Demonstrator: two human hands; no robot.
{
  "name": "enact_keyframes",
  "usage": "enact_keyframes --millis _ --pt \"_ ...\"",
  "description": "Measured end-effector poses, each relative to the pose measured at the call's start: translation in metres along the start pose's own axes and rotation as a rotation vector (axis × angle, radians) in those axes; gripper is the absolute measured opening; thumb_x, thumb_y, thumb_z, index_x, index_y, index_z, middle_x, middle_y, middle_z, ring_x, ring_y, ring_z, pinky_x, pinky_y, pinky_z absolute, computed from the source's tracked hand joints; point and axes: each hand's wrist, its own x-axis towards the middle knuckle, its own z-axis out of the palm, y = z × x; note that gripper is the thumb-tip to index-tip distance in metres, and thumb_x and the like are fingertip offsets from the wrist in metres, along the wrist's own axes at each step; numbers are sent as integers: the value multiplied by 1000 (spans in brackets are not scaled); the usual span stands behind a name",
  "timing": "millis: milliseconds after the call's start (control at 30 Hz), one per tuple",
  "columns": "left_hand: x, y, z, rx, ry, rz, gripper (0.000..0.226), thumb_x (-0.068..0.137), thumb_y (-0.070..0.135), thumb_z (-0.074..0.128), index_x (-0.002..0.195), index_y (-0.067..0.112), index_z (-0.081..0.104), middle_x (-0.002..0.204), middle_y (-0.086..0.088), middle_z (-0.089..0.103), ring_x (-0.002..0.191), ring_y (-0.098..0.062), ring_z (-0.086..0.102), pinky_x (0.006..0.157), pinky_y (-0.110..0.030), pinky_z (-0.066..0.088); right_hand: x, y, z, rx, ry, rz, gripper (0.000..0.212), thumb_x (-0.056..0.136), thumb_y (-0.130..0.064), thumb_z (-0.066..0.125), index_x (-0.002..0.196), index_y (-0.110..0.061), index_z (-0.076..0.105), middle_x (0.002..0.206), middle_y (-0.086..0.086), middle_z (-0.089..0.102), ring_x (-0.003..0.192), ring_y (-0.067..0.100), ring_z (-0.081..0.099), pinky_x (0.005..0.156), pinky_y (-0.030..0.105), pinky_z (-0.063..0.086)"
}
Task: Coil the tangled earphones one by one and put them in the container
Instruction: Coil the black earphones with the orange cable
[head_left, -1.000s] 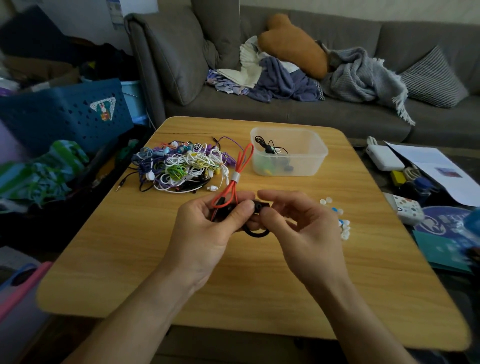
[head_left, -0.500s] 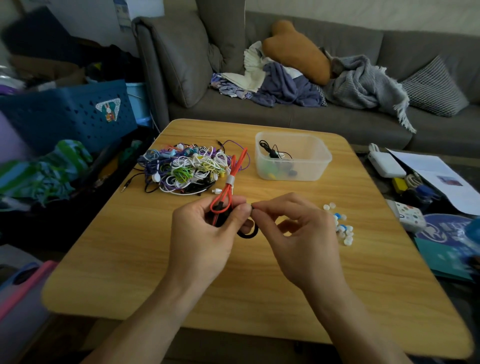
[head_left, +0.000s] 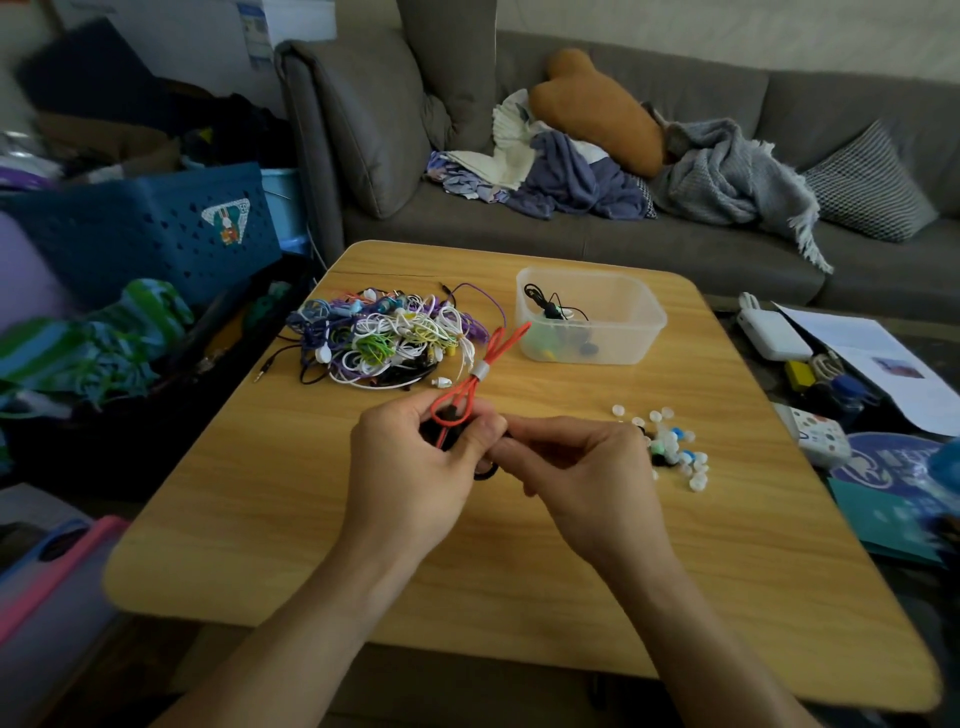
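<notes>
**Hands closed in over the red cord**

Since a second ago, both hands have been brought closer together and the black loop below them has nearly vanished (only a sliver shows). The left hand (head_left: 415, 457) grips the red earphones (head_left: 470, 384), whose banded loop points toward the container (head_left: 589, 317); the right hand (head_left: 576, 467) pinches the black end beside the left thumb. Coiling is judged nearly finished. Bare table (head_left: 519, 571) lies toward the container; the tangled pile (head_left: 384, 338) sits left, loose ear tips (head_left: 675, 452) right.
</notes>
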Motion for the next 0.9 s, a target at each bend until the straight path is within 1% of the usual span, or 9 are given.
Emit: enact_keyframes --millis 67,167,300,400,500,600,700,833,900 --pt "2 -3 4 -22 -13 -22 5 83 13 74 88 15 74 71 1 73 61 -10 70 57 -20 54 0 2 -1 8 14 -4 23 76 -14 83 99 -15 79 76 -5 77 63 1 67 62 17 52" --pt "5 -4 12 -166 29 -190 4 86 10 70 85 12 73 70 -5 72 61 -16 67 64 -30 57 1 5 -2 -24 58 1 43 72 -18 86 112 -23 71 80 -6 76 76 11 73 74 33 58" --pt "15 3 12 -676 62 -564 9 92 5 60 90 0 67 72 -14 68 57 -17 62 56 -24 53 1 9 -8 -117 156 -72 60 69 -32 88 124 -26 63 88 -7 71 74 8 65 63 26 55" --pt "18 4 6 -895 36 -684 17 96 14 53 91 2 65 70 -11 67 62 -21 63 59 -26 52 0 10 -11 -189 54 -112 70 68 -60 76 132 -38 56 113 -14 59 98 6 60 69 26 55" --pt "18 2 3 -941 -43 -724 21 96 19 50 94 4 64 83 -15 64 69 -25 61 67 -30 46 -3 10 -5 -266 -107 -179 73 72 -58 76 138 -42 49 128 -16 49 114 4 54 80 23 54" --pt "17 2 3 -981 -83 -713 26 96 21 45 110 7 62 96 -15 61 80 -25 59 73 -34 43 -1 13 10 -356 -46 -250 58 79 -35 81 132 -38 58 121 -17 51 107 4 54 75 17 51" --pt "16 6 5 -1037 -124 -685 31 98 26 40 118 10 57 106 -16 56 84 -23 61 71 -36 49 2 16 20 -309 41 -231 49 82 -19 79 126 -34 64 114 -15 53 99 5 58 69 14 50" --pt "14 9 4 -1022 -272 -613 47 99 41 34 120 8 59 105 -17 62 83 -29 69 88 -49 46 3 15 22 -232 -7 -170 48 85 -19 72 129 -31 56 120 -16 52 97 1 60 69 14 51" --pt "14 5 6 -914 -290 -551 54 98 45 35 124 2 56 104 -18 61 92 -31 63 89 -51 42 6 17 22 -150 -83 -111 50 86 -19 69 132 -34 54 120 -16 56 99 4 62 71 20 54"
